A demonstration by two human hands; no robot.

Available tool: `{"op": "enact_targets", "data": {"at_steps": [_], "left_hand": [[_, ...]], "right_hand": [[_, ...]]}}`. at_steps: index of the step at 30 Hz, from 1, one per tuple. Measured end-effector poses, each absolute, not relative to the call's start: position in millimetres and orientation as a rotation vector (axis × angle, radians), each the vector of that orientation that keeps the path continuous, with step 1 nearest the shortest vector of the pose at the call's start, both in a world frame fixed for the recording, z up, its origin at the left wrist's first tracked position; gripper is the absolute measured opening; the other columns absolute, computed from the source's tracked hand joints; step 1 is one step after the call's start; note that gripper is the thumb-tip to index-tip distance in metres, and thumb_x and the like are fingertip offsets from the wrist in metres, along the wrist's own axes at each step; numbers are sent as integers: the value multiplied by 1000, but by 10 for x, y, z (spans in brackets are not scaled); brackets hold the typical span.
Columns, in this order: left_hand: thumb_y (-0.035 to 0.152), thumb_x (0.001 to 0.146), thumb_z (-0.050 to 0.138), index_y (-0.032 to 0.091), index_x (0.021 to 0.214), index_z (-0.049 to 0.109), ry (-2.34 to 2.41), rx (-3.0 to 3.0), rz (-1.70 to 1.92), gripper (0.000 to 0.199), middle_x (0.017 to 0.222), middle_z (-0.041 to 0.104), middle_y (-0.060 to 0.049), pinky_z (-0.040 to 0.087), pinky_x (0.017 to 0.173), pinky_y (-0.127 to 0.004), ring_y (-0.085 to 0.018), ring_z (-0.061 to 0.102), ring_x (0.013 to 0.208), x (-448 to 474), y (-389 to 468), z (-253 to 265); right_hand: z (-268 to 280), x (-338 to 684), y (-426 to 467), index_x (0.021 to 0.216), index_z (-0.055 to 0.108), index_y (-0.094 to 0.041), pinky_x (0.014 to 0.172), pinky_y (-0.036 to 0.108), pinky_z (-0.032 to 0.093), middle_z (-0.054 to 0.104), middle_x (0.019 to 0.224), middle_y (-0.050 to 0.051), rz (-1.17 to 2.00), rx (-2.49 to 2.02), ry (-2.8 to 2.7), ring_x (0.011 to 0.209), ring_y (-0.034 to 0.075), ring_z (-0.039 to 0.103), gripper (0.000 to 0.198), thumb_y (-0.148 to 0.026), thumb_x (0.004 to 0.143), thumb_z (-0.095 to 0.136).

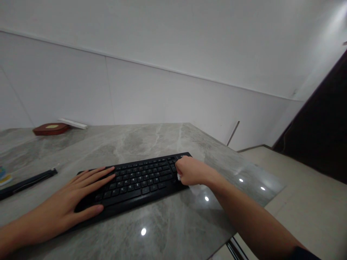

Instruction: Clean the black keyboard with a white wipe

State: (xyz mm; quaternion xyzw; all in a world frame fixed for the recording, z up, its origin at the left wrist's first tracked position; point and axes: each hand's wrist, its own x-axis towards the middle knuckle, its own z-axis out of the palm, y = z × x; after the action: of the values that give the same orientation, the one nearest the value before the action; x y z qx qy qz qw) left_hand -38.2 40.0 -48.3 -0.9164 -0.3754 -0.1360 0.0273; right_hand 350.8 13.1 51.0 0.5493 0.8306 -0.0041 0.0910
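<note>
A black keyboard [141,177] lies at a slant on the grey marbled tabletop. Across its left end rests my left hand [73,198], flat, fingers spread over the keys and thumb along the front edge. My right hand [191,170] is closed in a fist at the keyboard's right end, over the number keys. A bit of white tissue [179,177] pokes out under its curled fingers; most of it is hidden in the fist.
A long black strip-like object [29,183] lies to the left, with a colourful item [4,177] at the frame edge. Against the wall sit a reddish-brown box [51,129] and a white bar [73,123]. The tabletop [162,227] ends at the right, above a pale floor.
</note>
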Motion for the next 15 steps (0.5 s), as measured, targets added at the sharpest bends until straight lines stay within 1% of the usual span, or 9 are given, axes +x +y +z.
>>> {"op": "enact_targets", "data": {"at_steps": [3,7,11,15], "left_hand": [[58,87,60,46,152,30,-1150,-2822,-431,72,158,34,6,37,115,-50,-35,42,140,-387,410,-488],[58,88,59,46,151,29,-1154,-2816,-428,71,158,35,6,37,114,-52,-36,43,139,-398,411,-492],[58,88,60,45,152,29,-1134,-2823,-422,72,158,35,5,36,115,-52,-36,42,140,-417,420,-501],[56,89,60,45,153,27,-1160,-2823,-380,73,159,32,5,35,115,-54,-36,41,141,-419,423,-504]], "right_hand": [[515,3628,193,94,76,-9,65,28,51,75,95,18,-92,1790,2307,86,27,72,27,-13,74,60],[500,3872,335,105,75,-9,74,29,53,74,108,20,-99,1975,2096,99,29,71,34,-12,74,62],[487,4049,455,108,74,-8,79,32,53,73,107,22,-92,2086,1999,103,30,70,36,-12,74,64],[465,4084,508,105,76,-8,81,33,53,74,103,22,-76,2135,2032,103,31,69,34,-12,73,66]]}}
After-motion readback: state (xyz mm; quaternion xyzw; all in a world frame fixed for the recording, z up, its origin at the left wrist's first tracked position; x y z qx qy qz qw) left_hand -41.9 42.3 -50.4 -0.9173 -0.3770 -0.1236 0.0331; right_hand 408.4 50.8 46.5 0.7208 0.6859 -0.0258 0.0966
